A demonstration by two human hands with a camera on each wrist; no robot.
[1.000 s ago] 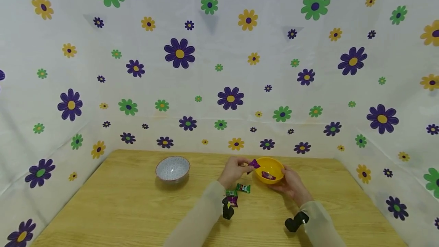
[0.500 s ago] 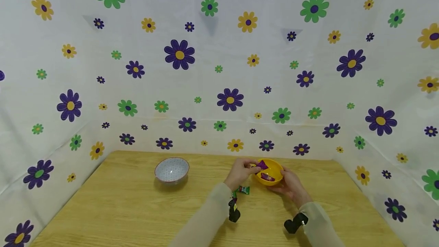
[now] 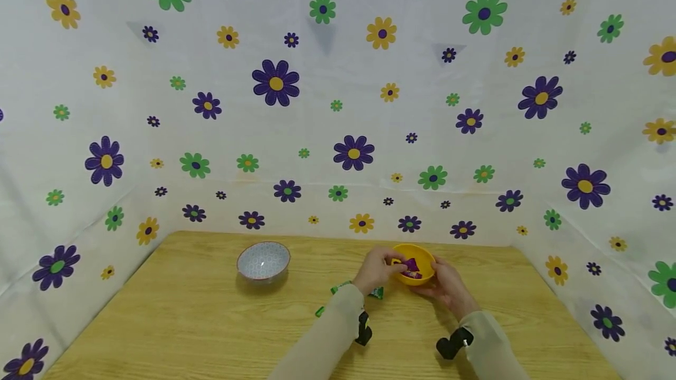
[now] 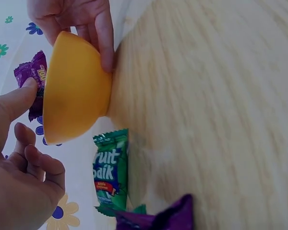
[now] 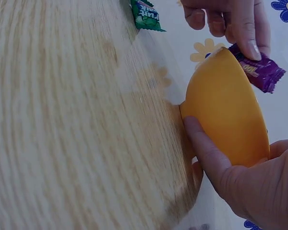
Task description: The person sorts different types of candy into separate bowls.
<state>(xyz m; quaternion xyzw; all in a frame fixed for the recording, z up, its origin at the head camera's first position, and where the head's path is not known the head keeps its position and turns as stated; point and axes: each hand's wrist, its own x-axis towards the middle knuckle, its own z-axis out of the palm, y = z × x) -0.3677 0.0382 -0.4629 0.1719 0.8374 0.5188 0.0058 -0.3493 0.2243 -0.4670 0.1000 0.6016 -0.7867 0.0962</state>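
My left hand (image 3: pixel 377 270) pinches a purple-wrapped candy (image 4: pixel 34 72) at the rim of a yellow bowl (image 3: pixel 425 261). Thumb and forefinger hold it, and its loose end points over the bowl's opening in the right wrist view. Another purple candy (image 3: pixel 412 275) lies inside the bowl. On the far side, my right hand (image 3: pixel 446 286) grips the bowl, its thumb low on the outer wall in the right wrist view. Green-wrapped candies (image 3: pixel 377 293) lie on the table by my left wrist, partly hidden by the sleeve. Close to the left wrist camera is a purple wrapper (image 4: pixel 163 219).
A grey patterned bowl (image 3: pixel 264 261) with a reddish rim stands on the left of the wooden table (image 3: pixel 211 321). Flower-printed white sheeting (image 3: pixel 317 122) encloses the table at the back and both sides.
My left hand has moved right and slightly down, carrying the purple candy from beside the rim to over the bowl. The right hand and the bowl stay nearly in place.
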